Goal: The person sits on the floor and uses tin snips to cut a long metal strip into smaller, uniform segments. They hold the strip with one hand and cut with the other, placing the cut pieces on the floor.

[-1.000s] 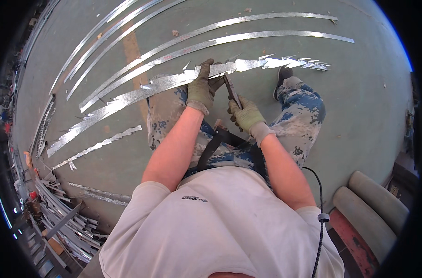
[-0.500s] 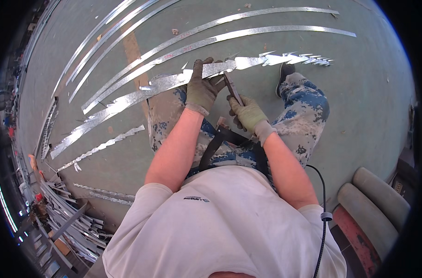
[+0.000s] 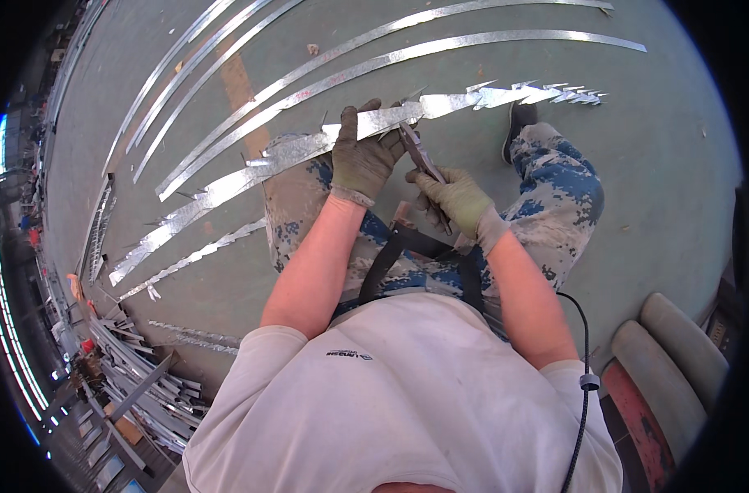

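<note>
Left hand (image 3: 360,164): you're clasping the metal strip (image 3: 296,149), thumb on top.
Right hand (image 3: 458,197): you're clutching the pliers (image 3: 421,154).
Steadiness: you're best bracing the strip firmly.

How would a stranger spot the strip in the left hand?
Start at the camouflage trousers. A long silvery strip crosses over the left knee, held in the gloved left hand. It alone is hand-held, with jagged points, unlike the smooth strips beyond.
</note>
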{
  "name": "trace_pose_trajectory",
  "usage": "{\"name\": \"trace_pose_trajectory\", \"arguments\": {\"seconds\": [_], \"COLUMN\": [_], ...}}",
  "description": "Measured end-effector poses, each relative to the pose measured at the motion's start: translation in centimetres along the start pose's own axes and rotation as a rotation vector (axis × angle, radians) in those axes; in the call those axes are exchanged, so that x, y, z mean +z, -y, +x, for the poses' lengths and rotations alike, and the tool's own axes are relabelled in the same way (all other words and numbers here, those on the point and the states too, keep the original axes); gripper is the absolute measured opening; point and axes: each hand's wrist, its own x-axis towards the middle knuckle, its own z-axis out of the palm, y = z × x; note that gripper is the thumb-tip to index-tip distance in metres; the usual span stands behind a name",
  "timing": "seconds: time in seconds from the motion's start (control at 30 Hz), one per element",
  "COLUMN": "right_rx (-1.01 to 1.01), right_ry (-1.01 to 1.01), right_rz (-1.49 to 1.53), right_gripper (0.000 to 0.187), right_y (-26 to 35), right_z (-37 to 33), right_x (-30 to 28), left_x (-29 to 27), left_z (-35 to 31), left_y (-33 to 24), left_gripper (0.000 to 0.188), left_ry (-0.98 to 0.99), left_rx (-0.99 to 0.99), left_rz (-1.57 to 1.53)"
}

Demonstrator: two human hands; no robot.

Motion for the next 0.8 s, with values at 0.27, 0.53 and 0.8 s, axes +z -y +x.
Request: {"name": "trace_pose_trajectory", "arguments": {"seconds": [0.27, 0.53, 0.8], "right_rx": [0.014, 0.121, 0.06], "right_ry": [0.243, 0.538, 0.439], "right_rz": [0.221, 0.63, 0.609], "right_gripper": [0.03, 0.036, 0.038], "right_y": [-0.7, -1.5, -1.8], "right_z": [0.8, 1.2, 0.8], "right_x": [-1.7, -2.8, -1.5], "left_x": [-0.4, -0.9, -1.0], "left_z": [-0.1, 0.1, 0.4], "left_y": [-0.2, -0.1, -0.3], "left_gripper": [0.05, 0.049, 0.046], "left_ry": [0.021, 0.028, 0.07], "left_rx": [-0.014, -0.014, -0.032], "left_rz": [-0.052, -0.083, -0.078]}}
